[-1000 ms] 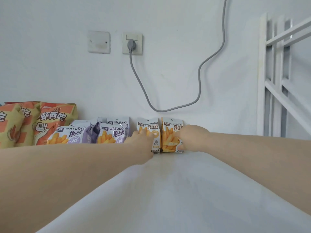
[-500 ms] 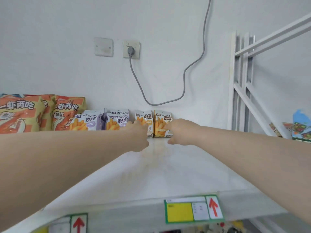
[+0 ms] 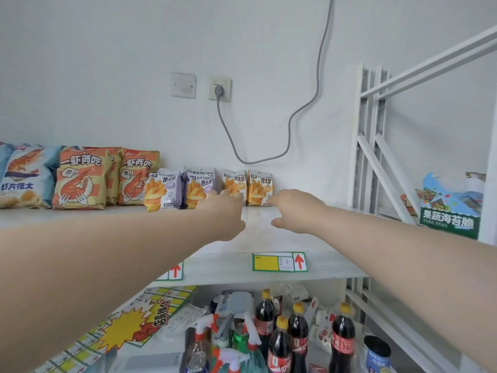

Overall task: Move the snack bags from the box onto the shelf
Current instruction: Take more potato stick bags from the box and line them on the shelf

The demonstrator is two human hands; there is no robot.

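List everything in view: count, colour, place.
Shelf: one, white, across the middle.
Orange fries bags: two, orange, upright at the shelf's back.
Purple fries bags: two, purple and white, left of those.
Orange shrimp bags: at least two, orange, further left.
Blue shrimp bag: at least one, blue, far left.
Socket: one, white, on the wall.
Cable: one, grey, plugged into the socket.
Price label: one in full, yellow and green, on the shelf's front edge.
Cola bottles: four, dark with yellow caps, below the shelf.
Seaweed box: one, green, on the right.
Left hand: bare, empty, over the shelf.
Right hand: bare, empty, beside it.
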